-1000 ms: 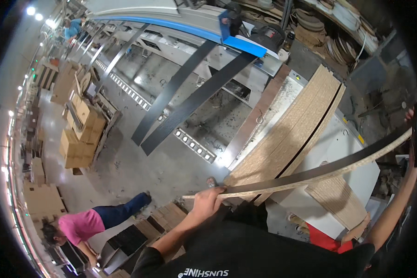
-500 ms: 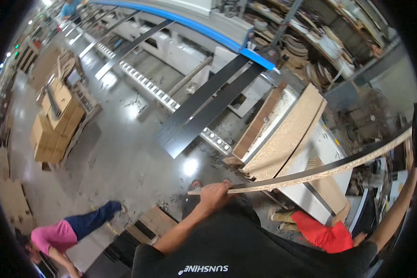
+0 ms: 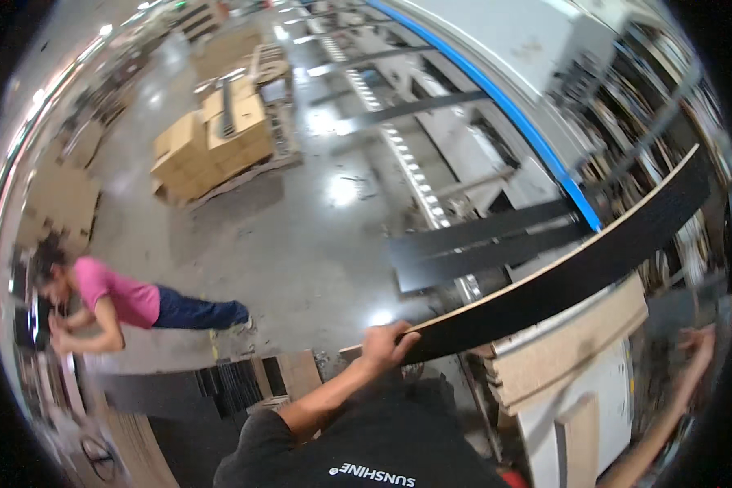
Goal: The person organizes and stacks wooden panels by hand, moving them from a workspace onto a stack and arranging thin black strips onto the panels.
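Note:
A long black board (image 3: 545, 297) with a pale raw edge stretches from the middle of the view up to the far right, its dark face toward me. My left hand (image 3: 385, 345) is closed around its near end, thumb on the black face. Lower right, my right hand (image 3: 697, 346) is off the board, slightly blurred, fingers apart with nothing visible in them. Just below the board, a stack of tan panels (image 3: 573, 346) rests on a white surface (image 3: 533, 431).
Beyond the board, dark strips (image 3: 480, 244) lie across the rails of a machine with a blue edge (image 3: 504, 106). Cardboard boxes (image 3: 211, 146) sit on a pallet at upper left. A person in pink (image 3: 122, 293) stands left, near stacked dark boards (image 3: 163, 398).
My view has swung right-to-left, bringing the boxes and co-worker inward. The board has rolled to show its black face. My right hand has come off its far end.

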A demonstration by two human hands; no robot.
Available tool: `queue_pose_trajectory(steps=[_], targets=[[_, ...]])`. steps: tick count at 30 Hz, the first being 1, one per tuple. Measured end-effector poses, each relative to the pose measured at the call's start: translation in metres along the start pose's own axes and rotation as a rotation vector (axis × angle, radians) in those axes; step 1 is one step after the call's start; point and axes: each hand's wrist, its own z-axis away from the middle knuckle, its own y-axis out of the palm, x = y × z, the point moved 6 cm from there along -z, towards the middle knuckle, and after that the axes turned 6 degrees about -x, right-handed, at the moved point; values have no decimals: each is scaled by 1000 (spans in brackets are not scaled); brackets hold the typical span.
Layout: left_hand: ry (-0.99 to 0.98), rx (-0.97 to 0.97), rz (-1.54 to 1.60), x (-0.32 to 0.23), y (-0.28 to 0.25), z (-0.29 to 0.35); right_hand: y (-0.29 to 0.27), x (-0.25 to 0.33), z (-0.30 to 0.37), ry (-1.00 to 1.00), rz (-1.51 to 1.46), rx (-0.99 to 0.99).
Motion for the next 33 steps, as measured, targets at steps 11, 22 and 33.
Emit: queue_pose_trajectory(steps=[11, 22, 33], targets=[[-219, 26, 86, 75, -92, -41, 547, 137, 425, 494, -887, 536], [-194, -291, -367, 195, -359, -100, 881, 354, 498, 420, -703, 833], [-832, -525, -319, 424, -449, -159, 1079, 341, 602, 277, -535, 1514]])
